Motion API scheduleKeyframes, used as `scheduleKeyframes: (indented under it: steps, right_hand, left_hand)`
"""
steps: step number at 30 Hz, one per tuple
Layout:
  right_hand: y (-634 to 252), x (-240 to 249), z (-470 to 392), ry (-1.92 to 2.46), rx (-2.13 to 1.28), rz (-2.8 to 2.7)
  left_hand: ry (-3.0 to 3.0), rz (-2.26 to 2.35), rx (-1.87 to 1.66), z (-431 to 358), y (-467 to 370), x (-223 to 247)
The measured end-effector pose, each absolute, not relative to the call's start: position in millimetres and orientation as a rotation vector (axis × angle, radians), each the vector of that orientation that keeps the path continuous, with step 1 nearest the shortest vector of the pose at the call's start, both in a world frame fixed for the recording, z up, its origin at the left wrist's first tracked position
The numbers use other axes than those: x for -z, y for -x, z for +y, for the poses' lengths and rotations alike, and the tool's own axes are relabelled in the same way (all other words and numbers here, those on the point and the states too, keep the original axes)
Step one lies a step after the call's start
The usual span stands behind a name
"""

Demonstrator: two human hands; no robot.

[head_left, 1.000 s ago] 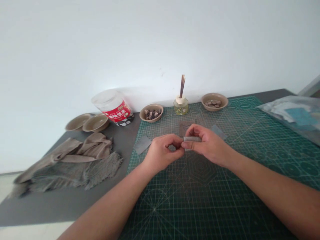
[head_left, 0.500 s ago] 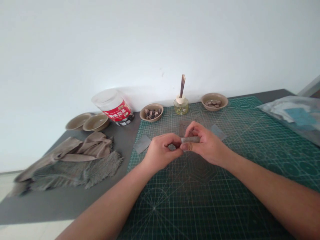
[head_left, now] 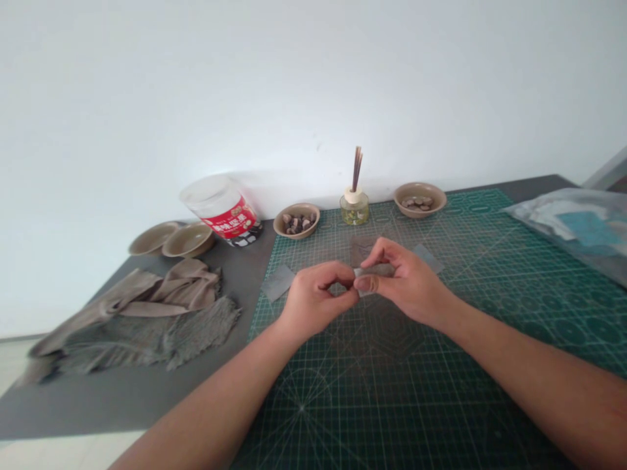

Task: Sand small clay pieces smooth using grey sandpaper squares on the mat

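Both hands meet above the green cutting mat [head_left: 337, 405], fingertips almost touching. My left hand [head_left: 318, 294] is closed in a pinch at the left edge of a small, pale grey sheet [head_left: 361, 289], which looks curled or folded. From the right, my right hand [head_left: 406, 281] grips the same sheet between thumb and fingers; much of it is hidden by them. A flat grey square [head_left: 278, 282] lies just left of my left hand. Behind my right hand a bluish-grey square [head_left: 428, 258] and a brownish square [head_left: 361, 250] lie partly covered.
Along the wall stand a bowl of brown stones or nuts [head_left: 296, 222], a reed diffuser [head_left: 354, 207] and a bowl of flat round pieces [head_left: 420, 200]. Leftward are a red-labelled tub [head_left: 230, 219], two stacked bowls [head_left: 189, 241] and crumpled cloths [head_left: 147, 326]. A plastic bag [head_left: 578, 222] lies right.
The right fingers have shifted slightly on the grey sheet, index fingertip lower; the sheet has turned, its pale edge now showing below the thumb. My left hand stays nearly still.
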State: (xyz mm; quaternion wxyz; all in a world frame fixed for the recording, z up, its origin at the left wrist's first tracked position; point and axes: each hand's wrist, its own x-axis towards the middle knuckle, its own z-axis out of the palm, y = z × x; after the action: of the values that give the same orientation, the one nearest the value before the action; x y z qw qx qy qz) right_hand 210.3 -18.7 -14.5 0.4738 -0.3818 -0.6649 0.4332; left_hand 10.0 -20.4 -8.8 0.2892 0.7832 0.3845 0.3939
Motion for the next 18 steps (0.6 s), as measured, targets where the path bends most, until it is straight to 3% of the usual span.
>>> scheduleKeyframes:
  steps: [10, 18]
  right_hand:
    - [-213, 14, -14, 0.800, -1.412, -1.257]
    - [-201, 13, -27, 0.939, -1.295, -1.414]
  left_hand:
    - [-1.705, 0.861, -1.200, -18, -14, 17]
    - [-1.802, 0.832, -1.211, -18, -13, 15]
